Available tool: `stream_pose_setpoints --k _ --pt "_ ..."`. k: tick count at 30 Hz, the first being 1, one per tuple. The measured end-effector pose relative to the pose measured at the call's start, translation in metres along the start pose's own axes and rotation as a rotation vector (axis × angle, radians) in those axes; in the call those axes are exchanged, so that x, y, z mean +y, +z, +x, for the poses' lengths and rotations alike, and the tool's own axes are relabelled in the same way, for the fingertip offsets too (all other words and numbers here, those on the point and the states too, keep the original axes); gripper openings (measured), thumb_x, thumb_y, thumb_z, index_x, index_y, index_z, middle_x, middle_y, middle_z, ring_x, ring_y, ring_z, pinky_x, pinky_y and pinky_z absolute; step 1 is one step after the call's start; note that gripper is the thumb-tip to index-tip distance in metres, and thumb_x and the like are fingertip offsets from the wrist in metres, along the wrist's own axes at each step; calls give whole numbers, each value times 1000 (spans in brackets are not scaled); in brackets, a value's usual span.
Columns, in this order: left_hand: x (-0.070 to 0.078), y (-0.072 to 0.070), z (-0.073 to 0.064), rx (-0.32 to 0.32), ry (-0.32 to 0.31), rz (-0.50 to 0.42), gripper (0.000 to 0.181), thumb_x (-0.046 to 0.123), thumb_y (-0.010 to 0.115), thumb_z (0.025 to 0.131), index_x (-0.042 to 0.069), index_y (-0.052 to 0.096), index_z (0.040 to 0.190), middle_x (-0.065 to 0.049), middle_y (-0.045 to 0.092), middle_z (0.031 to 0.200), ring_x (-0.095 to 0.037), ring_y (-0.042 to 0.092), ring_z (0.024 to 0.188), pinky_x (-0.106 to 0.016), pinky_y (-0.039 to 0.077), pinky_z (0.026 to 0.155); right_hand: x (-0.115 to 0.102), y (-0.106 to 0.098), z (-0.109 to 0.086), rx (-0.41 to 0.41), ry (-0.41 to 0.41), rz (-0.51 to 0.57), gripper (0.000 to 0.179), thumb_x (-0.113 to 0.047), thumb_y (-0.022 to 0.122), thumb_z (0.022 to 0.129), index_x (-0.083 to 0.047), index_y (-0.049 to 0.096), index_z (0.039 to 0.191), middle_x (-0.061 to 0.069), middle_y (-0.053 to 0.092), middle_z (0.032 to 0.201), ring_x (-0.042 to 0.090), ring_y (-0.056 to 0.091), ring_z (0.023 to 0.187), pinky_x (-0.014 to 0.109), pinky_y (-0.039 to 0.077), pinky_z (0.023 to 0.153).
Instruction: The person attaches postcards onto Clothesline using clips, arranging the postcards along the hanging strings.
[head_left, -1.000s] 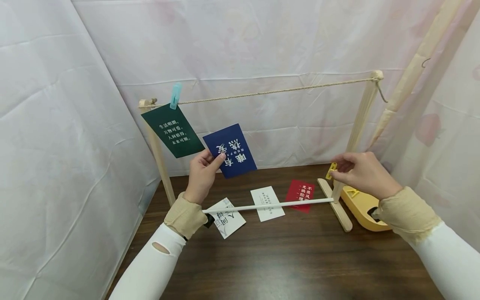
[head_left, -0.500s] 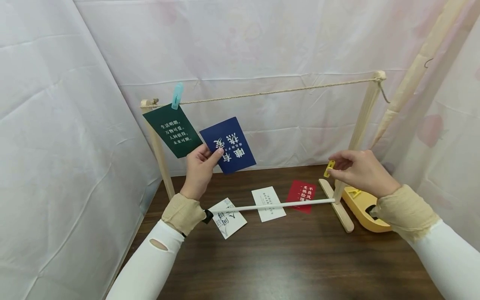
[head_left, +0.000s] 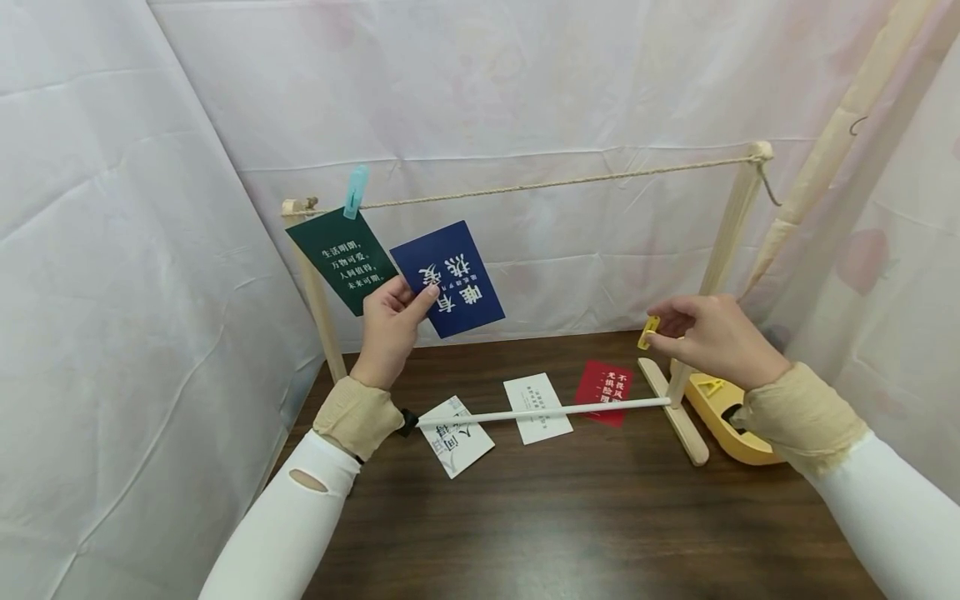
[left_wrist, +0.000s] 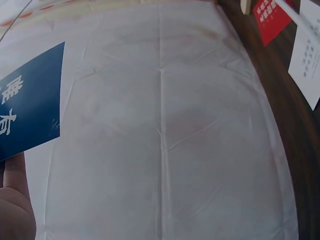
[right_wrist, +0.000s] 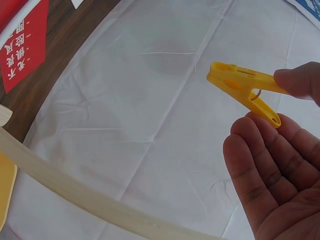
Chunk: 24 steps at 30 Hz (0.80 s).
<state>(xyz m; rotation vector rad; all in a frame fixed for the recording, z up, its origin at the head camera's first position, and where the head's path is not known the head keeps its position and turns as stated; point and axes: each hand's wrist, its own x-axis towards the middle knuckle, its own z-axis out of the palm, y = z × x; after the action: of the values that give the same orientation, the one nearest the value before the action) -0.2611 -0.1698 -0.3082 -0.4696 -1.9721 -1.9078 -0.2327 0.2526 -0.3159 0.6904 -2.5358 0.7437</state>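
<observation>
My left hand (head_left: pixel 388 327) pinches a blue card (head_left: pixel 448 279) with white lettering by its lower left edge, thumb in front. The card is held up below the twine line (head_left: pixel 555 182), just right of a green card (head_left: pixel 343 260) that hangs from the line by a light blue clothespin (head_left: pixel 356 192). In the left wrist view the blue card (left_wrist: pixel 35 102) is partly cut off by the frame. Over on the right, my right hand (head_left: pixel 716 340) holds a yellow clothespin (right_wrist: pixel 245 87) between thumb and fingers, in front of the right wooden post (head_left: pixel 726 237).
Below the white crossbar (head_left: pixel 585 408) lie two white cards, one patterned (head_left: pixel 456 437) and one plain (head_left: pixel 537 408), and a red card (head_left: pixel 604 392). Right of the stand's foot (head_left: pixel 675 417) sits a yellow container (head_left: pixel 742 446) with a yellow clothespin (head_left: pixel 708 386). White cloth (head_left: pixel 540 92) hangs behind.
The left hand has raised the blue card slightly and moved it left, so it now overlaps the green card's edge. The right hand has drifted a little left and up with the yellow clothespin.
</observation>
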Motion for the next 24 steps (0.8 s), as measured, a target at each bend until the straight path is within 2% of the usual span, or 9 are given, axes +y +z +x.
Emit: stream_pose_setpoints --k 7,14,24 --pt "5 -3 7 -4 34 35 31 8 70 106 -6 69 135 -24 77 129 -6 79 107 -26 62 97 -1 -2 3 7 -30 -1 20 -4 89 85 0 81 102 2 81 83 5 71 72 11 53 65" --pt "14 -2 13 -29 75 31 32 9 69 107 -5 68 136 -25 75 131 -8 79 109 -28 63 99 -2 -3 6 18 -40 12 19 -3 89 85 0 81 103 3 81 84 6 72 72 7 51 66" --pt "23 -6 15 -9 78 66 33 11 69 107 -5 69 135 -24 76 130 -6 79 108 -27 62 98 -7 -5 12 25 -56 -9 20 -1 86 86 2 81 105 3 81 84 11 73 74 15 55 66"
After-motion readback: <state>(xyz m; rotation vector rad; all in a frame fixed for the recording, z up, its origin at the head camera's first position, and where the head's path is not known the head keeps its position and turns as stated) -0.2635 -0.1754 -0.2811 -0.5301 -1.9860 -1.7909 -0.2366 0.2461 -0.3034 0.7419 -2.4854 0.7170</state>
